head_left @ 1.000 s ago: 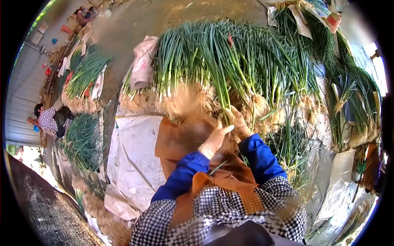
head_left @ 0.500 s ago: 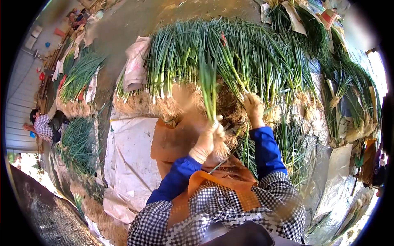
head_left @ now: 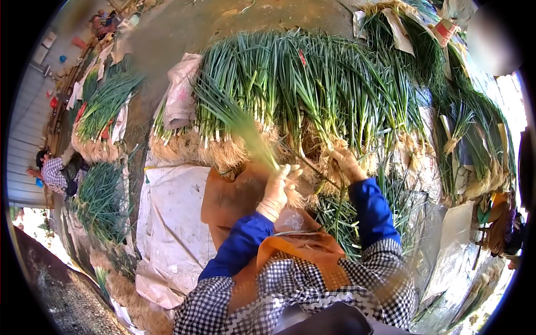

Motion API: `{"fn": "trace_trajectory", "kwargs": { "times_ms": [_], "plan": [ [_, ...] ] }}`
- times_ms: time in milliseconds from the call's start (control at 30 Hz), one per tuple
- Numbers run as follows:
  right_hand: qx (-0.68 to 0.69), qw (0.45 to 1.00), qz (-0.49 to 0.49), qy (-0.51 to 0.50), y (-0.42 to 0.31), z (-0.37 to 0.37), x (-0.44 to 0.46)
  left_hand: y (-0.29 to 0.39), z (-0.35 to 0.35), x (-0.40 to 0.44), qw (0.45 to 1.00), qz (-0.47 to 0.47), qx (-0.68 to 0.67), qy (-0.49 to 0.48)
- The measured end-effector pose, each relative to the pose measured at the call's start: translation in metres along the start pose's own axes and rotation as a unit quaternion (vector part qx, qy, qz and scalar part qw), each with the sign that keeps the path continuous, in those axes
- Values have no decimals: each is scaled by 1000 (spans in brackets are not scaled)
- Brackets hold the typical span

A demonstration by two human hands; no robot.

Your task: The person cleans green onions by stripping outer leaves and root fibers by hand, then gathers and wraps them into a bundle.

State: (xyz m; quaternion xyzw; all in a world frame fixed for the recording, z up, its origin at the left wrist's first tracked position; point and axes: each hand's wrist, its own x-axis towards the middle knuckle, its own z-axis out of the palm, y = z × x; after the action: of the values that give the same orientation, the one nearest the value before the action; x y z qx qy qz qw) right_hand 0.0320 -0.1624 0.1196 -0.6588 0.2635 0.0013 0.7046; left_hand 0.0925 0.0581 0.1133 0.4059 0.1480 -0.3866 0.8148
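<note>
My left hand [head_left: 278,188] is closed round the lower stalks of a bunch of green onions [head_left: 251,133], whose leaves slant up to the left, slightly blurred. Pale roots hang below the fist. My right hand [head_left: 347,164] is at the roots of other green onions [head_left: 315,106] in the long row; its fingers are bent, and what they hold, if anything, is hidden. A small red strip [head_left: 302,57] shows among the leaves. Behind my hands, the row's tangled tan roots [head_left: 223,153] face me.
A white sheet [head_left: 173,218] lies left of the brown apron [head_left: 229,195]. A rolled pale sack [head_left: 182,92] rests on the row's left end. More green onions [head_left: 106,192] lie at the left, near another person [head_left: 54,172]. Other bunches [head_left: 463,123] lie at the right.
My left hand has brought its bunch down from the row, and the leaves have swung to the left. My right hand has left that bunch and moved right, to the roots of the row.
</note>
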Motion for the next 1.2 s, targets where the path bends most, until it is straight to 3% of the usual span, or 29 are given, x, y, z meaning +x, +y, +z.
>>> {"fn": "trace_trajectory", "kwargs": {
  "times_ms": [33,100,133,167,200,233,267,300,333,400,467,500,567,600,700,767,800,833,867,900,933,967,1033,1067,1100,1133,1167,1200],
  "plan": [
    [43,996,-79,-12,23,4,-5,-11,10,-7,1000,-4,0,-7],
    [118,988,52,-81,26,16,-29,-43,4,5,995,-51,84,-3],
    [110,990,38,-79,32,29,-36,-57,3,9,993,-61,86,-54],
    [112,990,39,-77,32,33,-42,-64,18,4,994,-5,103,-42],
    [-199,969,-145,3,30,35,-49,-67,17,2,992,-78,87,-49],
    [-483,815,-310,79,30,34,-53,-67,16,1,985,-148,71,-55],
    [-558,793,-219,106,38,31,-52,-70,12,5,985,-149,72,-56],
    [-613,691,-348,159,60,21,-50,-74,4,10,985,-146,71,-59],
    [-682,637,-306,190,101,-1,-40,-77,-1,14,985,-143,70,-63],
    [-779,602,-119,131,162,-86,-30,-75,-6,18,987,-131,75,-50],
    [-725,662,186,38,115,-126,-47,-75,-14,24,988,-135,64,-27],
    [-634,694,339,37,52,-125,-70,-73,-13,22,988,-135,64,-29],
    [-662,685,215,218,92,-149,-84,-68,-5,15,990,-95,100,-43],
    [-590,748,4,305,81,-125,-78,-79,-12,24,992,-93,88,-18],
    [-449,886,35,113,11,-21,-35,-75,-7,17,981,-155,101,-66],
    [-527,847,63,32,-41,41,-8,-73,8,4,985,-135,50,-96],
    [-615,783,93,0,-33,54,24,-87,-3,13,984,-93,125,-89],
    [-668,738,69,-71,-45,65,34,-105,-22,28,976,-51,198,-80],
    [-696,716,0,-52,-34,67,45,-117,-38,41,976,-47,198,-79],
    [-720,690,-67,-32,-10,66,63,-128,-50,53,992,-70,71,-73],
    [-772,628,-93,-38,18,63,83,-126,-48,53,994,-82,5,-71],
    [-773,626,-93,-39,19,62,80,-125,-46,53,991,-94,-60,-68],
    [-664,731,-159,11,18,60,51,-105,-23,32,993,-90,80,17],
    [-572,800,-179,-27,-1,53,23,-127,-48,51,996,-87,-23,6],
    [-280,957,-59,-50,-11,45,-6,-119,-42,45,996,-89,-23,7],
    [-402,797,-450,-19,4,26,-17,-102,-25,32,997,-66,28,-2],
    [-299,918,-262,0,8,15,-46,-90,-14,21,996,-44,80,-10],
    [-206,959,-188,47,17,1,-68,-88,-11,18,996,-60,65,-33]
  ]
}}
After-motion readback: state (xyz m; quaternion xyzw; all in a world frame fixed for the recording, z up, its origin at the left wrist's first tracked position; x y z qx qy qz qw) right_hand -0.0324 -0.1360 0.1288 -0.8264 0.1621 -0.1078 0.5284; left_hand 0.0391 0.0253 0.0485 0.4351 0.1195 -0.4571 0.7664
